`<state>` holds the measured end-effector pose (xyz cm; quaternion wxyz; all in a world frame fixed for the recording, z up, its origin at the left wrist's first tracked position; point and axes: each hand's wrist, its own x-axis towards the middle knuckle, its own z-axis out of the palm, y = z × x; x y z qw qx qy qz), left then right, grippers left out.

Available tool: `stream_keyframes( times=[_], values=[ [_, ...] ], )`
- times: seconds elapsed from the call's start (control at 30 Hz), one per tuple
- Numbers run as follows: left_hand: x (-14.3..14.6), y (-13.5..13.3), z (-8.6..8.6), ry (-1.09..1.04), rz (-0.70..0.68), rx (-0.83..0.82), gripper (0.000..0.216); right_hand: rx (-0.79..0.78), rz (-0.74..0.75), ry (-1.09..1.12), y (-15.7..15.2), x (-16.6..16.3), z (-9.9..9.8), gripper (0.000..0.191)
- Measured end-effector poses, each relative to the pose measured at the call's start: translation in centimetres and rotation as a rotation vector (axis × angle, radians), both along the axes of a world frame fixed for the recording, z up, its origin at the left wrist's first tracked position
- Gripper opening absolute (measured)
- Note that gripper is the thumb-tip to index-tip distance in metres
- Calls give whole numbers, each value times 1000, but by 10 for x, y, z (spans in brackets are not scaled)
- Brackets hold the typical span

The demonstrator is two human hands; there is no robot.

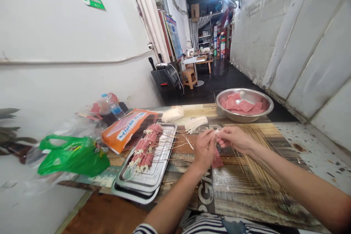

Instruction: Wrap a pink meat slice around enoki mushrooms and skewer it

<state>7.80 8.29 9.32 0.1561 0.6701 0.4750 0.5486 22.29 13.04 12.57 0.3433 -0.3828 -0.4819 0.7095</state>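
My left hand [205, 149] and my right hand [233, 138] meet over the table [246, 190], fingertips pinched together on a small white bunch of enoki mushrooms [216, 131]. A pink slice of meat [217, 161] lies on the table just under my left hand. To the left, a metal tray [153, 175] carries several skewers of meat-wrapped mushrooms [145, 148]. Loose bamboo skewers [257, 161] lie fanned out under my right forearm.
A steel bowl [245, 114] of pink meat slices stands at the table's far side. White enoki bunches [195, 123] and an orange packet [126, 128] lie behind the tray. A green plastic bag [72, 156] and a water bottle [113, 106] sit at left. A corridor stretches beyond.
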Motion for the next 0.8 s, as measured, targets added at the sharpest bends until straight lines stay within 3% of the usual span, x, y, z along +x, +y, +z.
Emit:
stream_keyframes(
  times=[0.23,0.37,0.47,0.6,0.8],
  values=[
    [-16,-9,10,140,-208,-303,35,-94,12,39,-14,-5,-19,41],
    [-29,-15,-6,-99,-234,-482,22,-70,126,-12,-17,-1,-35,42],
    [-31,-19,-25,-268,-202,-544,20,53,144,-163,-17,2,-47,41],
    [-30,-22,-39,-192,-96,-527,18,251,153,-336,-15,6,-63,37],
    [-31,-27,-55,-12,-81,-378,14,844,142,-468,-20,15,-88,22]
  ],
)
